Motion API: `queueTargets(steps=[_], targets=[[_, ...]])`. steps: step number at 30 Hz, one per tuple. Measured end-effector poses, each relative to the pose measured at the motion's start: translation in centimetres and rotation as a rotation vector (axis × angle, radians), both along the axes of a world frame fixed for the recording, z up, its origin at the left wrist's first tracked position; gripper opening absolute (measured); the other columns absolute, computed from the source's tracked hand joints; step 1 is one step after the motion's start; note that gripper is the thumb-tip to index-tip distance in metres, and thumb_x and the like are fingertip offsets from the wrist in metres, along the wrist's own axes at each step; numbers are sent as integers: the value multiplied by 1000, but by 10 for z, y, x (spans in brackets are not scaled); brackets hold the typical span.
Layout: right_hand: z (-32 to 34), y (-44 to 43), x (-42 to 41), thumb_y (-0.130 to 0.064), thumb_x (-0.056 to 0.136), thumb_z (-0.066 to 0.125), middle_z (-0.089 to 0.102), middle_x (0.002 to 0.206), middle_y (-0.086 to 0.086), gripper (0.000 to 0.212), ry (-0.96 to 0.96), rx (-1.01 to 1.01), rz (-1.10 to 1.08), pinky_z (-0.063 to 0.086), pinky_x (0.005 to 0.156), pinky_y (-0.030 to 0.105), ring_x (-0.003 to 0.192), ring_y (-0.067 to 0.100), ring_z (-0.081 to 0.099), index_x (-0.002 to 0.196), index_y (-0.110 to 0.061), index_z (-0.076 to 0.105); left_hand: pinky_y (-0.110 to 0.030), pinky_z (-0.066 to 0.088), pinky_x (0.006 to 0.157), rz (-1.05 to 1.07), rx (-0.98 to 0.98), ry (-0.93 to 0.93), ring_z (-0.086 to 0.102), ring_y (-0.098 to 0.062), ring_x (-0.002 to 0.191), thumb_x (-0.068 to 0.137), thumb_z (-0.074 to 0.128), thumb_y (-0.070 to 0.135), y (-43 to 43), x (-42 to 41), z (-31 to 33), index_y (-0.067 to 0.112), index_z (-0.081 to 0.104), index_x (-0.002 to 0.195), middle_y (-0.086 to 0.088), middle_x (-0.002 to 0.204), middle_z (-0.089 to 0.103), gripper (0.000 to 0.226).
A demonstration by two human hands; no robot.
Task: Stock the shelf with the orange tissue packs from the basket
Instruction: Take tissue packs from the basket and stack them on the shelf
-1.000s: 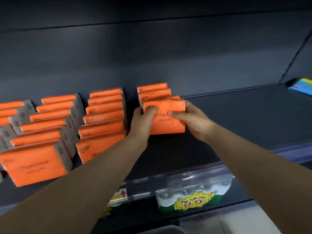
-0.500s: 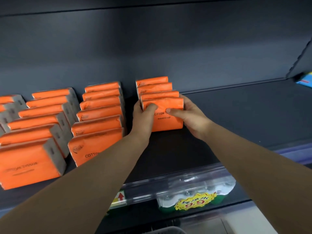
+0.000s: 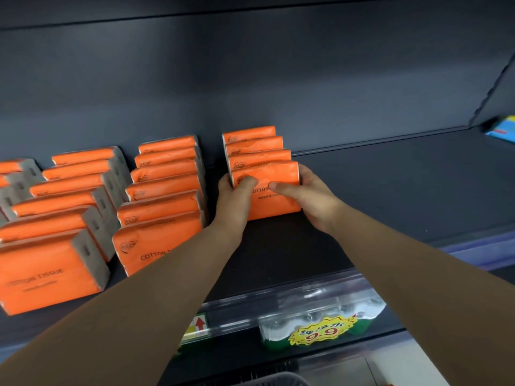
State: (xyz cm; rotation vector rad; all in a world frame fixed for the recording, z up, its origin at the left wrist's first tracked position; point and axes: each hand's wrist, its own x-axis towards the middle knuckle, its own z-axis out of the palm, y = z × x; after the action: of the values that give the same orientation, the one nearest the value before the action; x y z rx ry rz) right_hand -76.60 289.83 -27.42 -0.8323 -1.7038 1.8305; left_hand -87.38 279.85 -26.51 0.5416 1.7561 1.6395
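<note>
Dark grey shelving fills your view, and the shelf (image 3: 390, 196) in front of you carries rows of orange tissue packs standing upright, one behind another. Take the front pack (image 3: 267, 201) of the rightmost row as your landmark: it stands on the shelf board, touching the three packs (image 3: 255, 147) lined up behind it toward the back panel. Your left hand (image 3: 232, 199) clasps its left edge, thumb laid across the orange face. Your right hand (image 3: 309, 196) clasps its right edge, thumb pressed on the face near the printed lettering, fingers wrapped around the side. Both hands are closed on this one pack.

Left of the landmark, just beside it, stands a longer row of packs (image 3: 164, 201), and further left two more rows (image 3: 64, 218) reach toward you. Right of the landmark the shelf board lies bare up to a blue item (image 3: 503, 129) at the far edge. Below the landmark, under the clear shelf-edge strip (image 3: 278, 299), a yellow price sticker (image 3: 320, 331) sits on a wrapped bundle. At the bottom edge, the grey basket rim (image 3: 267, 378) shows.
</note>
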Motion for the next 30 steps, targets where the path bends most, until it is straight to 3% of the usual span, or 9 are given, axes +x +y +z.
queueTargets(steps=[3, 7, 10, 13, 15, 18, 23, 25, 30], targets=[[1, -1, 0, -27, 68, 80, 68, 117, 0, 67, -8, -8, -33, 46, 102, 44, 109, 19, 65, 128, -23, 52, -29, 44, 80, 21, -20, -22, 55, -6, 91, 93, 55, 28, 0, 0, 2, 24, 36, 140, 9, 105, 56, 51], [11, -3, 2, -22, 82, 74, 61, 128, 4, 63, -6, -26, -91, 48, 100, 39, 112, 18, 62, 137, -17, 44, -44, 43, 103, 45, -68, 8, 55, -22, 114, 86, 58, 34, 0, 2, 11, 22, 30, 146, -1, 129, 54, 67], [26, -9, 7, -22, 87, 69, 38, 150, 4, 76, -53, 28, -145, 42, 92, 26, 130, 18, 46, 150, -17, 27, -48, 40, 107, 58, -114, 91, 48, -26, 126, 85, 61, 32, 0, 0, 22, 19, 19, 151, -5, 142, 44, 79], [40, -15, 12, -23, 92, 63, 29, 155, 2, 71, -146, 197, -172, 34, 94, 21, 139, 16, 33, 151, -18, 24, -48, 43, 104, 42, -166, 191, 49, -26, 124, 78, 65, 29, -2, 3, 34, 17, 29, 146, -6, 140, 45, 78], [48, -19, 14, -26, 92, 61, 28, 156, 1, 69, -206, 313, -183, 30, 101, 22, 142, 15, 29, 151, -19, 25, -47, 46, 101, 27, -195, 284, 54, -26, 117, 72, 64, 28, -3, 5, 43, 15, 44, 132, -8, 135, 50, 64], [61, -29, 18, -27, 93, 57, 26, 155, 1, 63, -312, 489, -165, 26, 109, 26, 143, 17, 26, 149, -17, 28, -46, 44, 104, -13, -220, 442, 52, -27, 123, 61, 61, 38, -6, 7, 56, 13, 45, 136, -11, 138, 48, 81], [77, -50, 24, -32, 95, 48, 13, 160, 1, 61, -552, 751, -157, 18, 119, 43, 148, 19, 11, 150, -26, 23, -35, 42, 105, -110, -239, 593, 47, -22, 127, 78, 62, 25, -24, 14, 75, 13, 41, 142, -7, 142, 44, 69], [82, -60, 27, -35, 96, 44, 9, 161, 1, 60, -667, 832, -148, 13, 119, 44, 148, 20, 5, 151, -27, 20, -37, 42, 105, -146, -255, 663, 47, -23, 128, 73, 61, 29, -32, 15, 80, 14, 44, 140, -8, 139, 47, 71], [98, -88, 36, -44, 96, 39, 4, 161, 2, 64, -793, 933, -136, 7, 119, 44, 149, 21, 0, 152, -25, 16, -37, 25, 117, -232, -365, 932, 27, -22, 142, 88, 58, 26, -62, 16, 91, 17, 31, 150, -6, 152, 31, 69]])
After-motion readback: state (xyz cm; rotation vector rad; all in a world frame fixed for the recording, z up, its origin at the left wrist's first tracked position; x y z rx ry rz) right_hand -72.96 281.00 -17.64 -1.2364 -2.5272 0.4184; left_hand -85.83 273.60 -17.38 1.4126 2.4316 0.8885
